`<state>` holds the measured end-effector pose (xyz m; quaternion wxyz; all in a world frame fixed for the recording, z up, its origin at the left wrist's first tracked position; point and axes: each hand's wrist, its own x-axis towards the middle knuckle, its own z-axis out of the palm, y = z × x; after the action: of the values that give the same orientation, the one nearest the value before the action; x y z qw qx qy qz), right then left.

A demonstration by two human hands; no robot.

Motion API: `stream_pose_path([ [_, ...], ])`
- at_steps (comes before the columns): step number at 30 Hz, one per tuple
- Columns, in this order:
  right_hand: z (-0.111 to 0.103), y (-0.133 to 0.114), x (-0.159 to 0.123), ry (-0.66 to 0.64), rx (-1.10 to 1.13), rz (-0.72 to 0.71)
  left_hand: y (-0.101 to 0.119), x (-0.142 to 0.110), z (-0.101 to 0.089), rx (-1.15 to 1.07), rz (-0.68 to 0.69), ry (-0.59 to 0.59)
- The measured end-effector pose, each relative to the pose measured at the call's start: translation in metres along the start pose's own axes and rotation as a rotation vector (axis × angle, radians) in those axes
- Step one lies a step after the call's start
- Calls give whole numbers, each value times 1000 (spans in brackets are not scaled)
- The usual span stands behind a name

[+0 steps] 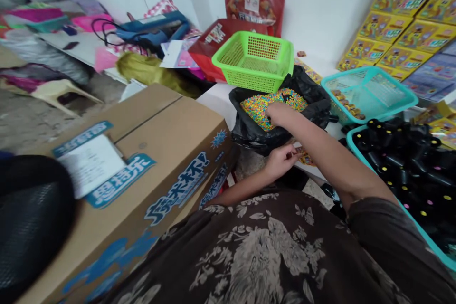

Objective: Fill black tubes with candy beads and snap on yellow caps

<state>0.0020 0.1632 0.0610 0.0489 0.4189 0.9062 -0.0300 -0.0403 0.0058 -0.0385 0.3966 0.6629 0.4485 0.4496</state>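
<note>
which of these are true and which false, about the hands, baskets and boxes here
1. The right hand reaches into multicoloured pellets in a black bag. True.
2. The green basket stands open side up. True.
3. The left hand is inside the green basket. False: it is in front of the black bag, fingers pinching a small item.
4. A white sheet lies on the cardboard box. True.
5. The black objects fill the green basket. False: they are heaped in a turquoise crate.

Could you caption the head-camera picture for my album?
Right hand among colourful pellets in a black bag, left hand pinching a small item.
</note>
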Motion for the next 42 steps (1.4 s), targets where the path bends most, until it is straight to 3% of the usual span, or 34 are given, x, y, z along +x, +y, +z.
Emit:
stream_pose_path([
  [3, 5, -7, 1, 6, 97, 27, 0, 1, -4, -20, -28, 14],
  [7, 4, 8, -12, 109, 215, 128, -1, 2, -3, -67, -33, 21],
  [12, 5, 25, -63, 487, 917, 158, -2, 4, 5, -180, -15, 76],
  [16, 15, 20, -125, 710, 1110, 119, 4, 7, 13, -244, 43, 171],
  [19, 26, 8, -169, 776, 1076, 210, 11, 9, 18, -212, 113, 281],
  [21, 36, -3, -196, 788, 999, 285, 15, 9, 21, -160, 202, 275],
  [24, 49, -21, -237, 821, 849, 351, 23, 6, 30, -115, 308, 93],
  [28, 45, -26, -302, 943, 578, 390, 32, -3, 46, -141, 226, -147],
  [30, 37, -5, -344, 1043, 345, 578, 34, -4, 54, -155, 166, -193],
  [32, 29, 32, -395, 1091, 110, 923, 34, -4, 61, -164, 135, -207],
  [34, 26, 75, -452, 1016, -13, 1340, 33, -4, 66, -169, 133, -232],
  [37, 25, 133, -519, 651, 58, 1803, 33, -6, 67, -170, 151, -282],
  [39, 27, 159, -541, 456, 97, 1892, 35, -7, 67, -173, 166, -304],
  [42, 31, 183, -545, 294, 144, 1847, 38, -7, 69, -174, 171, -318],
])
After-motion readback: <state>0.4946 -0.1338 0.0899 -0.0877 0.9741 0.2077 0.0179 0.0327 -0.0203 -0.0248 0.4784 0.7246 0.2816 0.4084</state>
